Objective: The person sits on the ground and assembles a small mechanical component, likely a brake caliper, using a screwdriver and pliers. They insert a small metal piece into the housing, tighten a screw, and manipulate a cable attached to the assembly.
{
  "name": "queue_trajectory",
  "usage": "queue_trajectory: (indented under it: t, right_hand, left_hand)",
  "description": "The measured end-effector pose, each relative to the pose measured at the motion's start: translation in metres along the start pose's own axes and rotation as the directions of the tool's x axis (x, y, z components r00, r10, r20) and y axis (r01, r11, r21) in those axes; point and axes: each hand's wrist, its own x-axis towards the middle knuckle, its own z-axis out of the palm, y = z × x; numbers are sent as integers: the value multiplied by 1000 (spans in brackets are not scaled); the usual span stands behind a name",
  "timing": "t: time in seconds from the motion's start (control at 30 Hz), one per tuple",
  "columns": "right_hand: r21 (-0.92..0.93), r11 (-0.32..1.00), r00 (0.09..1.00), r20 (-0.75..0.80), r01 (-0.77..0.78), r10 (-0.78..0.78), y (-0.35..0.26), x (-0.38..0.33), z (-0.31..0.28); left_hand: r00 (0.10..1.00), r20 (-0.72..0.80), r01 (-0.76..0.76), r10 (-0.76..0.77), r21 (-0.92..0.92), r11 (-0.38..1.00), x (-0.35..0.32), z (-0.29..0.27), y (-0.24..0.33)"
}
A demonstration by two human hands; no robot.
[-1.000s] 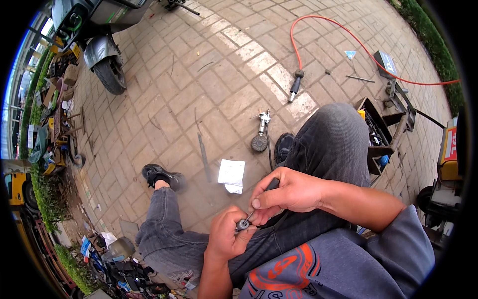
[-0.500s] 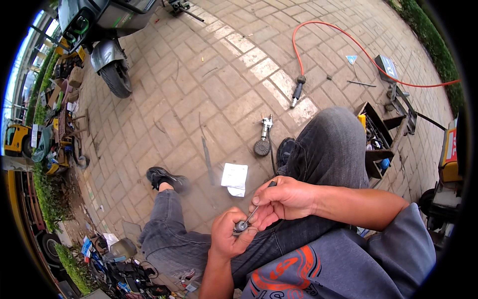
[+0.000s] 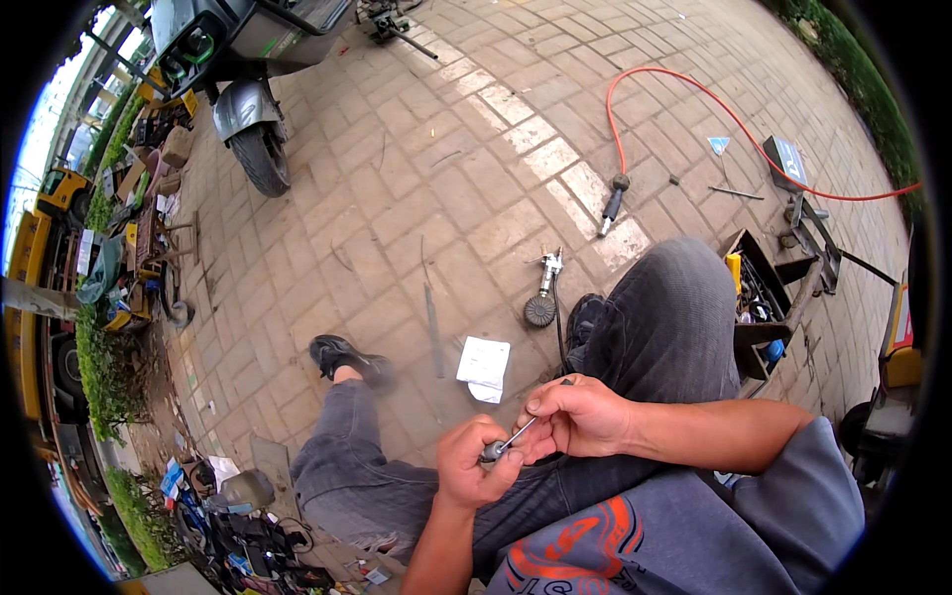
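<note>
Over my lap, my left hand (image 3: 474, 462) is closed around a small round grey metal part (image 3: 493, 451) with a darker centre. A thin metal rod with a dark end (image 3: 521, 432), much like a small screwdriver, is pinched between the thumb and fingers of my right hand (image 3: 583, 416). The rod's lower tip meets the round part at my left fingertips; whether it goes inside cannot be made out. On the paving just beyond my hands lies a creased white paper (image 3: 484, 365). An air gauge with a round dark dial (image 3: 540, 309) lies farther off, its hose running toward my right foot.
An open toolbox (image 3: 764, 297) stands beside my right knee. An orange air hose (image 3: 694, 81) with a dark nozzle curves over the bricks near a small grey box (image 3: 786, 164). A scooter (image 3: 260, 139) is parked far left. Clutter (image 3: 238, 526) lies at lower left.
The whole view has shifted slightly, so the scene sits lower and farther right. Both hands keep their grip, with the rod still at the round part.
</note>
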Motion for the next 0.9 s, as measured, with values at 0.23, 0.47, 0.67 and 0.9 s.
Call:
queue_trajectory:
  t: [0.23,0.47,0.67,0.9]
  right_hand:
    - [-2,990,989,-47,141,-141,14,-4,7]
    - [152,988,991,131,-26,6,16,1,-5]
    - [208,976,976,217,-61,15,19,6,-17]
    - [196,979,998,24,47,-53,13,7,2]
  left_hand:
    - [997,-73,7,-13,-76,997,-2,2,-4]
    - [997,-57,-67,61,-106,992,2,6,-2]
    - [1000,-8,5,-6,-146,989,4,7,-4]
    - [966,-245,-54,86,134,989,9,14,-1]
